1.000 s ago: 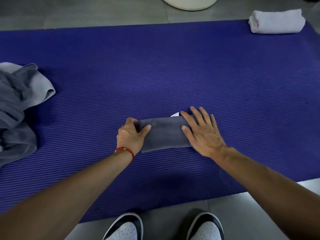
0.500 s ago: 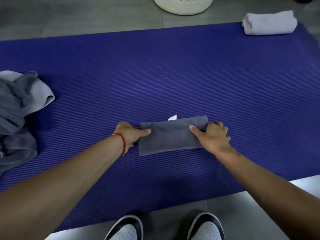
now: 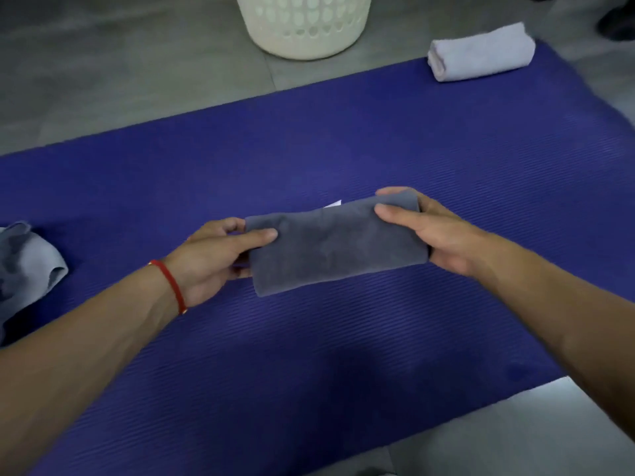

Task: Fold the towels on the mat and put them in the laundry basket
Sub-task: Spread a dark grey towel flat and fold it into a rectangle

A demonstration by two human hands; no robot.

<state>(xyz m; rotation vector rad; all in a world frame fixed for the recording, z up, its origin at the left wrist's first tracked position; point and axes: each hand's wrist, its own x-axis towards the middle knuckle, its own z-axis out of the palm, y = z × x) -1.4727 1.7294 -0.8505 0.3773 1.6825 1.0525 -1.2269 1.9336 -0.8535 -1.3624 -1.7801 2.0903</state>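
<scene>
hands (image 3: 206,259) (image 3: 436,235) pinch folded grey towel (image 3: 335,245) above purple mat (image 3: 309,355) on grey floor (image 3: 103,80).

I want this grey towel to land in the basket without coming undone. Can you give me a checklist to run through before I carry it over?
1. Left hand grips one end of the grey towel: ok.
2. Right hand grips the other end: ok.
3. Towel folded compactly: ok.
4. Basket in view beyond the mat: ok.
5. Room inside basket: cannot tell.
6. All towels done: not ok; white towel and grey pile remain on the mat.
</scene>
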